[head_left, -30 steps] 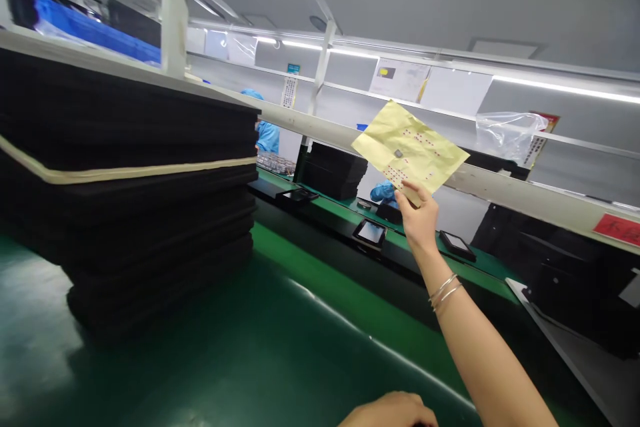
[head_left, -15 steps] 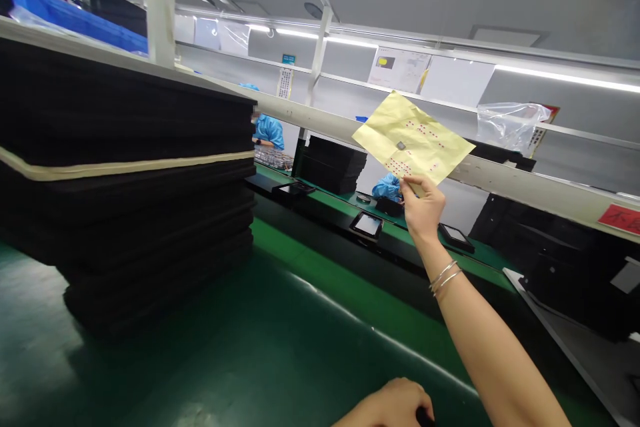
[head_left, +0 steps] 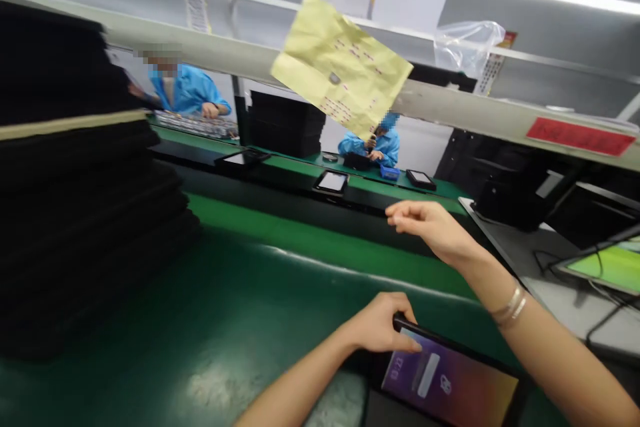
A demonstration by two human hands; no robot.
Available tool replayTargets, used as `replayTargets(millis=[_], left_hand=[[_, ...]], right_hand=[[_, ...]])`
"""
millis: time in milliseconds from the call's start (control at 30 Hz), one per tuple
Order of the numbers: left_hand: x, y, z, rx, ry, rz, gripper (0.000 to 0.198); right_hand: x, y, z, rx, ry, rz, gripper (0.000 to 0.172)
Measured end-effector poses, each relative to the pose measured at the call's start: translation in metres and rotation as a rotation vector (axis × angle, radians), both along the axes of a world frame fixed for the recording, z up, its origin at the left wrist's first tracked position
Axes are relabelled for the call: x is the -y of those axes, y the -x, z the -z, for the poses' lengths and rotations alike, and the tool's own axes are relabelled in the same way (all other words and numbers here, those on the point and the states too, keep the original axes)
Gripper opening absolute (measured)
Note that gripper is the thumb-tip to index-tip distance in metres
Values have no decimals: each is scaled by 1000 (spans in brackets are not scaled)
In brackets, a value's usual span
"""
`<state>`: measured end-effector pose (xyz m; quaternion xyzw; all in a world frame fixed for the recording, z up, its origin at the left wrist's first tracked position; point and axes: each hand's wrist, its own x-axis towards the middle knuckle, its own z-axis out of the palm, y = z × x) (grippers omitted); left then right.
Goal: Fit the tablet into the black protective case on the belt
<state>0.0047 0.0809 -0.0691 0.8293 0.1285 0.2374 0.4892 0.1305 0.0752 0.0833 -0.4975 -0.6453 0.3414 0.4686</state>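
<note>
A tablet [head_left: 465, 390] with a lit purple-to-orange screen lies tilted at the lower right. My left hand [head_left: 383, 325] grips its upper left corner, thumb over the screen's edge and fingers behind. Above the tablet, in mid-air, is my right hand [head_left: 430, 223] with bracelets on the wrist. Its fingers are stretched forward, the thumb close beneath them, and nothing shows between them. A creased yellow paper sheet [head_left: 350, 80] with small red marks and a grey patch hangs in front of the shelf beam, apart from both hands.
Tall stacked black pads [head_left: 75, 200], crossed by a pale band, stand at the left on the green table [head_left: 225, 320]. Beyond, a black conveyor strip carries another tablet [head_left: 331, 181]. Two people in blue work across it. A bright green monitor [head_left: 610, 267] stands at the right.
My right hand has let go of the yellow sheet and dropped down toward the tablet. The view has tilted down and right, bringing the tablet in my left hand into sight.
</note>
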Motion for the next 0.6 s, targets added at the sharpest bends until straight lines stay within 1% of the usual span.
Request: replayTargets(millis=[67,133,200,233,333,600], left_hand=[[2,3,-10,-6,-24,60,26],[4,5,-17,-24,-59,93,25],[7,7,-21,-53,-99,108,24],[8,8,-23,-69,-119,112,24],[11,10,-28,-120,-178,116,24],[13,12,-33,-190,-270,122,25]], right_hand=[[36,-19,20,25,229,-30,23],[67,-31,41,32,413,-68,22],[88,-36,59,27,538,-82,22],[96,-36,67,27,573,-71,21],[106,-33,79,54,609,-17,18],[108,-24,80,90,620,46,14]])
